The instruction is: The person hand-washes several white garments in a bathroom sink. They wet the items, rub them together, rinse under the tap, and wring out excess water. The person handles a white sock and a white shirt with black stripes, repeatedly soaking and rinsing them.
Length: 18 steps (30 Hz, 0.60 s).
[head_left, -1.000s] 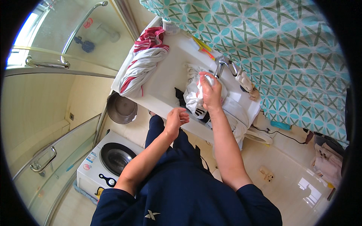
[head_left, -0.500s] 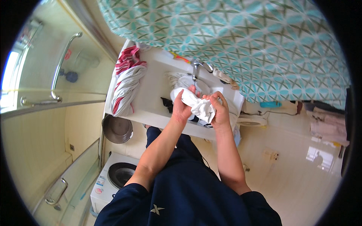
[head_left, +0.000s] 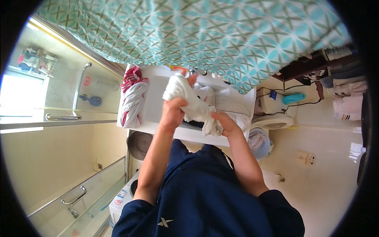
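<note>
A bunched white garment [head_left: 194, 107] is held between both hands above the front of the white sink [head_left: 152, 96]. My left hand [head_left: 173, 112] grips its left end, which bulges up past the fingers. On the other side, my right hand [head_left: 227, 125] is closed on the lower right end, and a loose fold hangs beside it. Wet white laundry [head_left: 233, 102] lies in the right part of the sink. Dark cloth shows partly under the held garment. A twisted red-and-white garment [head_left: 135, 98] rests along the sink's left edge.
A patterned teal curtain [head_left: 177, 35] hangs over the back of the sink, partly hiding the tap. Below the sink are a dark basin [head_left: 139, 143] and a washing machine [head_left: 120, 203]. A light-blue bucket [head_left: 261, 149] with cloth and a toilet [head_left: 273, 121] stand right. Glass panels are left.
The white garment has come up and left, away from the tap, and is stretched longer between my hands. My left hand has shifted left. The whole view has also tilted.
</note>
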Motion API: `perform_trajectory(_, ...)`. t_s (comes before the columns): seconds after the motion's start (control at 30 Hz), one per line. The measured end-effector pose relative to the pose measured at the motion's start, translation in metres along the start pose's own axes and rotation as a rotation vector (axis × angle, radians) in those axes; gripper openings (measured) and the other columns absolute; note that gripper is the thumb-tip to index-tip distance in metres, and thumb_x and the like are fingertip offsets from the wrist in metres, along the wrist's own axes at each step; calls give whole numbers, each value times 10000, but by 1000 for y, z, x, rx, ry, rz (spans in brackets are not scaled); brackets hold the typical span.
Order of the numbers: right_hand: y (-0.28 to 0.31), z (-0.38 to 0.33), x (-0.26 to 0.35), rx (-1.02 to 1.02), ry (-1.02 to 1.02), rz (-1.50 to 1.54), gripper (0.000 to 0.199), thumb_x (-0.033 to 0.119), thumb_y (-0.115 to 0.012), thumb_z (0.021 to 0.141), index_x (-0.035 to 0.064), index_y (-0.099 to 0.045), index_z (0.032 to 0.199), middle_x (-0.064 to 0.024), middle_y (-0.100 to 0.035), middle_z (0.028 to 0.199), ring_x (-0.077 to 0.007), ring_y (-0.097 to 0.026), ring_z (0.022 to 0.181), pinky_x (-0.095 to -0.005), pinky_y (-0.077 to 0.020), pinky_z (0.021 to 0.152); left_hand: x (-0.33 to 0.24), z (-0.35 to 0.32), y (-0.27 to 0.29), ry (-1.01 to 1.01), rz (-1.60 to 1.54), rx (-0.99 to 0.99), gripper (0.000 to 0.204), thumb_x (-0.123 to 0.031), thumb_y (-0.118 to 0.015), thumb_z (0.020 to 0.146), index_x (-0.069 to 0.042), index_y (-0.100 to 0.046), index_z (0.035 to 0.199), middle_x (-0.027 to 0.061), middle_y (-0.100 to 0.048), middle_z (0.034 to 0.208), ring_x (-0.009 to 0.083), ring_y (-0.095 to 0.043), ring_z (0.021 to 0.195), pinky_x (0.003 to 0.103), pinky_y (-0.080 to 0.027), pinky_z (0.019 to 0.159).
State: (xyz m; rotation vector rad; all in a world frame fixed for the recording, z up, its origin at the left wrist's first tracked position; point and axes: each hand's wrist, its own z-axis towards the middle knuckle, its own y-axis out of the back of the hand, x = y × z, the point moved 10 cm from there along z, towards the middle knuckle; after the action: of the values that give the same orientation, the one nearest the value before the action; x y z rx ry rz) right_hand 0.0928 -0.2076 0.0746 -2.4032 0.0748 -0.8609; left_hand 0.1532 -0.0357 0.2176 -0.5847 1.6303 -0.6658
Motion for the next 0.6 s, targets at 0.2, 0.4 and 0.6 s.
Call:
perform_trajectory(0.2, -19, -44, 58, 218, 122, -181, 638, 76, -682, 823, -10, -537, 1438, -100, -687, 1201, -209, -686, 1043, -362, -556, 925, -86, -31, -65, -343, 203, -21, 1078, -141, -540, 559, 9, -281, 1595, 236, -456, 1566, 363, -392, 1494, 488, -309, 1233)
perform_trajectory(0.4, 25, -27, 38, 166, 17, -297, 571, 48, -602, 849, 5, -579, 1417, -107, -677, 1208, -208, -674, 1031, -327, -549, 886, -7, -43, 19, -49, 217, -283, 911, -133, -532, 674, -4, -352, 1559, 227, -491, 1521, 402, -449, 1430, 584, -343, 1193)
perform_trajectory(0.6, 84, -12, 14, -55, 153, -75, 499, 17, -533, 822, -12, -623, 1312, -112, -694, 1107, -220, -701, 957, -394, -592, 822, 206, -99, 92, 658, -701, -474, 812, -203, -451, 803, 4, -299, 1573, 234, -363, 1603, 454, -355, 1479, 703, -269, 1189)
